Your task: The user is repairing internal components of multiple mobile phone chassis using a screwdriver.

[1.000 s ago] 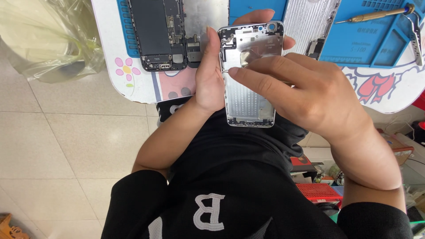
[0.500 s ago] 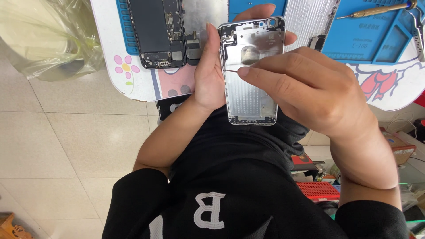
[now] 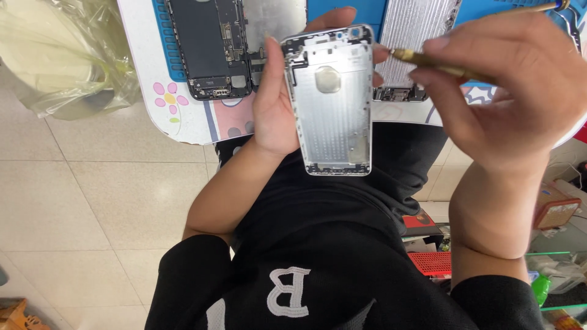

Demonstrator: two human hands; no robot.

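Left hand (image 3: 278, 107) clamps the empty phone housing (image 3: 335, 101) by its edges; right hand (image 3: 507, 91) pinches a brass tool (image 3: 428, 64) at its right rim.

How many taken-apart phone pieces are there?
3: a bare silver metal phone shell in the left hand, an opened black phone body on the table, and a silver panel behind; the table's far side is cropped.

Our left hand (image 3: 278, 107) is raised palm-up before our chest, thumb along one side and fingertips (image 3: 333, 15) curling round the far edge of what it grips. Our right hand (image 3: 507, 98) hovers just beside it, thumb and forefinger pinched together, wrist bent inward. Both forearms are bare, black sleeves pushed up near the elbows.
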